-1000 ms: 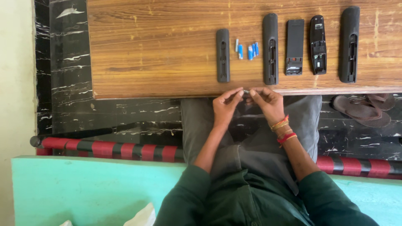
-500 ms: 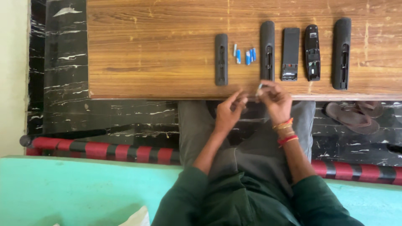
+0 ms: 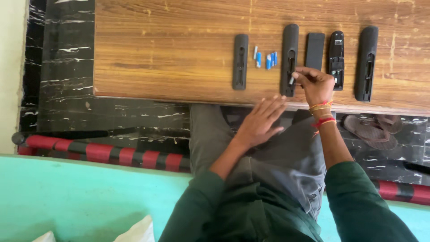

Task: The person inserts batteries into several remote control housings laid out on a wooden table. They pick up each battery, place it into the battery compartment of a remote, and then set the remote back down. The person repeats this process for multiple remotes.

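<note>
Several black remote controls lie in a row on the wooden table (image 3: 170,49), backs up with battery bays open. My right hand (image 3: 316,84) pinches a small battery (image 3: 292,80) just over the second remote (image 3: 290,58). My left hand (image 3: 260,122) hovers flat, fingers spread, near the table's front edge and holds nothing. Loose blue and white batteries (image 3: 266,59) lie between the left remote (image 3: 240,61) and the second one. A separate black battery cover (image 3: 314,50) lies beyond my right hand.
Two more remotes (image 3: 337,58) (image 3: 366,62) lie at the right end of the row. Under the table are a black marble floor (image 3: 58,67) and a brown sandal (image 3: 369,132). I sit on a teal surface (image 3: 80,197) edged with a red and black roll (image 3: 103,154).
My right hand has moved from in front of the table's edge up onto the table with the battery, over the second remote. My left hand let go and opened flat.
</note>
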